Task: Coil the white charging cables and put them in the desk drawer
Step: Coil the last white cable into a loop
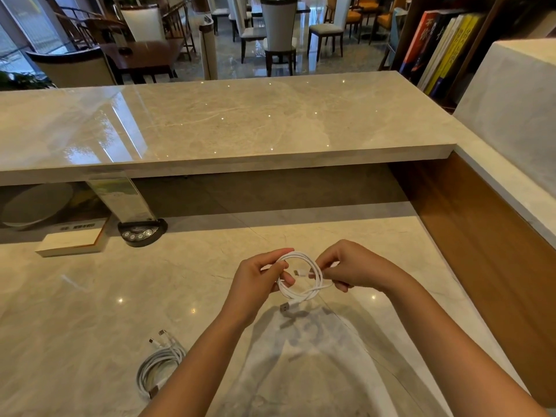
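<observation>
Book [73, 240] lies near the counter's [90, 296] left edge; black round-based stand [142, 231] just beside it, rear.

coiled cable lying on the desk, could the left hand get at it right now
Probably not yet: the left hand grips the cable loop with the right hand. The desk cable lies unobstructed beside the left forearm.
</observation>
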`<state>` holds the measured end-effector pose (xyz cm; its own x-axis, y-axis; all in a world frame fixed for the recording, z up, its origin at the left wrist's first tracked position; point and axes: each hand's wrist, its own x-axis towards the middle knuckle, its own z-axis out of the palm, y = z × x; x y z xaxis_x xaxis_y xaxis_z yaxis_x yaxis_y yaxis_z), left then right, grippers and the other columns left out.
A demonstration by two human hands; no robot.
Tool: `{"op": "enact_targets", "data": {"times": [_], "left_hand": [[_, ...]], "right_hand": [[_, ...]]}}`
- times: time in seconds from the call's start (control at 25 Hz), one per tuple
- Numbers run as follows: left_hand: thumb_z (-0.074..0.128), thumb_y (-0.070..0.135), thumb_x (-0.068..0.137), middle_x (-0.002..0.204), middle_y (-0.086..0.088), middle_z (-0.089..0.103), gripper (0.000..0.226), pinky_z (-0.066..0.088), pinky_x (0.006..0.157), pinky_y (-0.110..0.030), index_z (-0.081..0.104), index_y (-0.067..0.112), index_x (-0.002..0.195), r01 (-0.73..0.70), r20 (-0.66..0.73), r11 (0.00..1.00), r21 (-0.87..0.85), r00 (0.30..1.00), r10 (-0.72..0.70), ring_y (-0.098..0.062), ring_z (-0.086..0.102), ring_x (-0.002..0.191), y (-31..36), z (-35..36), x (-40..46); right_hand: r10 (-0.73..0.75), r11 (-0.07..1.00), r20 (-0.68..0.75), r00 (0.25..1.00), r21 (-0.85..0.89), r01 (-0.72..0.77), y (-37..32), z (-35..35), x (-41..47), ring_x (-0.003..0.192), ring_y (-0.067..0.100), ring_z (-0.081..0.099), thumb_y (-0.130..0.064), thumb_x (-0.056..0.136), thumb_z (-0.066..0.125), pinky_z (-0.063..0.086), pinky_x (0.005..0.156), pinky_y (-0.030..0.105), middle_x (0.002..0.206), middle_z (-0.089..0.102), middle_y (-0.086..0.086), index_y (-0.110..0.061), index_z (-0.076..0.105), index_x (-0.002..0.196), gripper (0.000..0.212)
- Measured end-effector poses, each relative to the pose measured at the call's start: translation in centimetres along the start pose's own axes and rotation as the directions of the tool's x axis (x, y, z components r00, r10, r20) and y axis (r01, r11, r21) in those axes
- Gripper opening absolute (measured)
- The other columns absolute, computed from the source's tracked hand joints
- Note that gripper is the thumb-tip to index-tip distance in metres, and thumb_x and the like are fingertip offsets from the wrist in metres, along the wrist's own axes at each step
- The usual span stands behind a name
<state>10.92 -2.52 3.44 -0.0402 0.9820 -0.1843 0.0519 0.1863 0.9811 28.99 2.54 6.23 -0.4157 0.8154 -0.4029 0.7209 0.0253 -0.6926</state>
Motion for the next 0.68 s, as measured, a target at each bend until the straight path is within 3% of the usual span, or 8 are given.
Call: {"op": "enact_targets", "data": {"times": [0.08,0.2,0.32,0.4,0.52,0.68], "left_hand": [[0.051,0.005,0.092,0.062,-0.004,0.068,0.031,0.056,0.067,-0.025,0.069,0.030,0.096,0.000,0.001,1.000,0.007,1.000,0.000,-0.010,0.064,0.060,0.1,-0.2,0.1],[0.055,0.006,0.091,0.063,0.000,0.069,0.027,0.057,0.065,-0.025,0.070,0.026,0.101,-0.027,-0.015,1.000,0.004,1.000,0.027,-0.010,0.064,0.059,-0.2,-0.4,0.1],[0.057,0.009,0.090,0.066,0.006,0.071,0.025,0.055,0.063,-0.022,0.069,0.028,0.102,-0.031,-0.018,0.999,-0.018,0.999,0.031,-0.009,0.064,0.060,-0.3,-0.2,-0.2],[0.058,0.010,0.090,0.077,0.004,0.072,0.026,0.054,0.064,-0.020,0.067,0.025,0.110,-0.016,0.015,1.000,-0.010,1.000,0.017,-0.009,0.068,0.066,-0.4,-0.1,-0.2],[0.067,0.010,0.083,0.101,0.012,0.065,0.038,0.053,0.068,-0.014,0.060,0.027,0.116,-0.132,0.004,0.963,0.234,0.991,0.135,-0.003,0.067,0.080,-0.5,-0.5,0.1],[0.072,0.013,0.079,0.095,0.013,0.058,0.024,0.050,0.070,-0.007,0.061,0.020,0.100,-0.351,0.040,0.766,0.539,0.919,0.393,0.000,0.060,0.080,-0.5,-1.0,0.5]], "right_hand": [[-0.051,0.991,-0.008,0.999,0.126,0.052,-0.1,0.1,-0.2,0.039,0.006,0.045,0.004,0.086,0.048,0.039,0.047,0.018,0.045,0.058,-0.007,-0.012,0.074,0.091,0.031],[-0.059,0.972,-0.116,0.992,0.219,0.084,-0.5,1.0,0.0,0.050,0.008,0.053,-0.004,0.089,0.046,0.044,0.052,0.020,0.058,0.063,-0.004,-0.018,0.067,0.102,0.028],[-0.102,0.988,-0.183,0.978,0.093,0.120,-0.7,2.1,0.4,0.064,0.006,0.059,-0.014,0.085,0.062,0.046,0.060,0.020,0.079,0.065,-0.002,-0.024,0.060,0.107,0.025],[-0.143,0.989,-0.243,0.959,0.000,0.148,-0.6,2.5,0.6,0.064,0.006,0.056,-0.014,0.085,0.064,0.044,0.061,0.021,0.076,0.063,-0.005,-0.022,0.066,0.099,0.016],[-0.152,0.988,-0.249,0.956,-0.009,0.154,-0.3,2.6,0.7,0.061,0.003,0.050,-0.013,0.087,0.061,0.037,0.056,0.016,0.069,0.059,-0.012,-0.018,0.071,0.092,0.012],[-0.143,0.989,-0.255,0.956,0.007,0.150,-0.6,2.2,0.6,0.064,0.005,0.052,-0.013,0.087,0.061,0.037,0.056,0.015,0.070,0.060,-0.010,-0.016,0.072,0.091,0.012]]}}
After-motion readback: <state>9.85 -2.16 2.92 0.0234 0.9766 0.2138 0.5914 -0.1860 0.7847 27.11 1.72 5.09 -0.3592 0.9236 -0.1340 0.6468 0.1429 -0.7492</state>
